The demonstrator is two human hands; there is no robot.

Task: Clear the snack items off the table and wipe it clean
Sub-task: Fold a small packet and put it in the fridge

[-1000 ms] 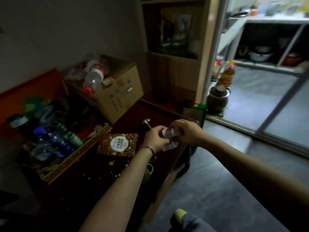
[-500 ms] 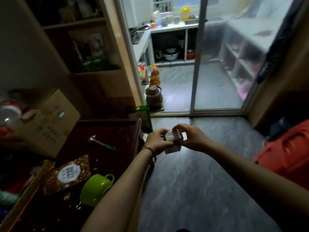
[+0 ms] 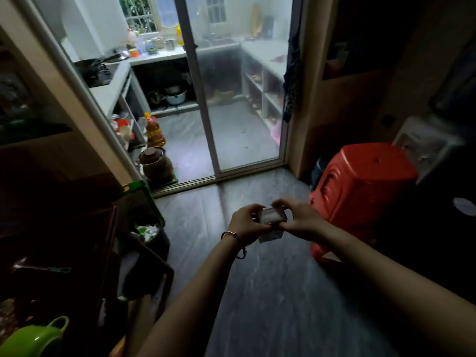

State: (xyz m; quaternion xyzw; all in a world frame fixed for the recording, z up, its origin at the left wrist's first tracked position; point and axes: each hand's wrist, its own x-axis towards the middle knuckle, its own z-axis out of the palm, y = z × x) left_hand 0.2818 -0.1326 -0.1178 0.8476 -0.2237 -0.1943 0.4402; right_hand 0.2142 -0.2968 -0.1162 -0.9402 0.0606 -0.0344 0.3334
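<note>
Packet [image 3: 273, 217], small and pale, sits a little right of and below the frame's centre, held in the air over the grey floor [image 3: 257, 292] and well apart from the table. Both hands grip it. The left hand [image 3: 246, 222] has its fingers curled round the packet's left end. The right hand [image 3: 298, 219] pinches the right end, fingers over the top and thumb underneath. A paler flap of the packet hangs just below the hands; what it contains cannot be made out. A thin bracelet [image 3: 230, 234] circles the left wrist.

Along the lower left edge of the frame lies the dark table [image 3: 64, 240], with a green cup [image 3: 33, 338] at its near end in the bottom left corner. Just beside the table's far corner stands a dark bin [image 3: 161, 249] holding white and green scraps.

To the right of the hands stands a red plastic stool [image 3: 360, 191]. Across the upper middle of the frame runs a sliding glass door [image 3: 231, 99] with a lit kitchen behind it. Near its left post a brown lidded jar [image 3: 155, 161] stands on the floor, with an amber oil bottle [image 3: 154, 131] just behind it.
</note>
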